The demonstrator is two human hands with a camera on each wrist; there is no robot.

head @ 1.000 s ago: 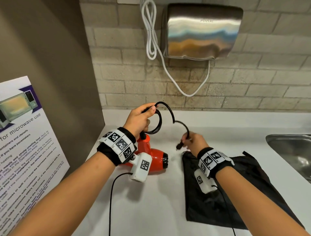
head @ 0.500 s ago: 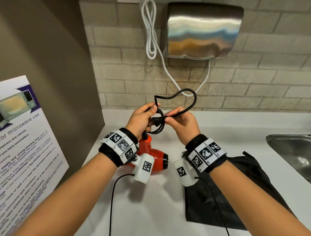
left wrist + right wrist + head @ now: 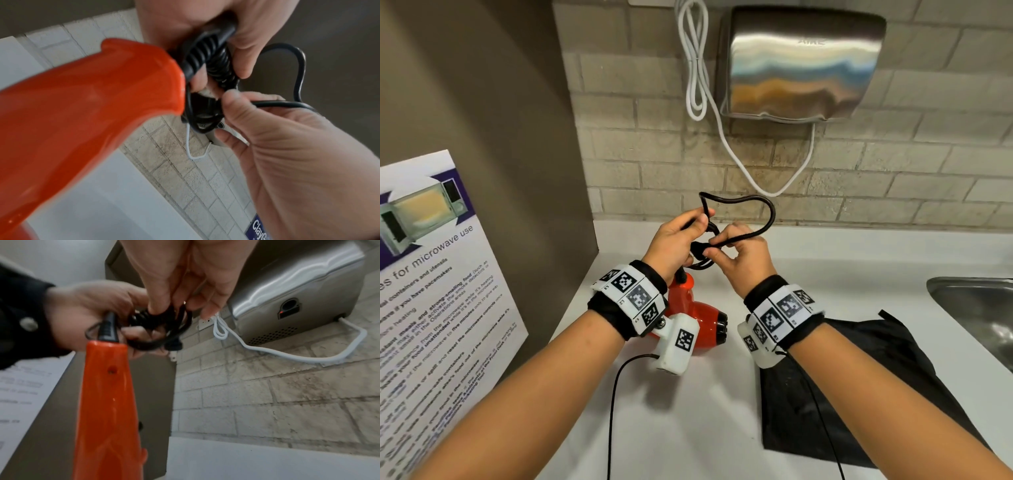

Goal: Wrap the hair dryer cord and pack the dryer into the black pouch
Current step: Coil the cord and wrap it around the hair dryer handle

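Left hand [image 3: 671, 243] clamps the coiled black cord [image 3: 739, 212] above the red hair dryer [image 3: 698, 318], handle up toward the hands, nozzle aimed right at the black pouch [image 3: 876, 377] lying flat on the counter [image 3: 688, 411]; right hand [image 3: 746, 253] pinches the cord's plug end against the coil
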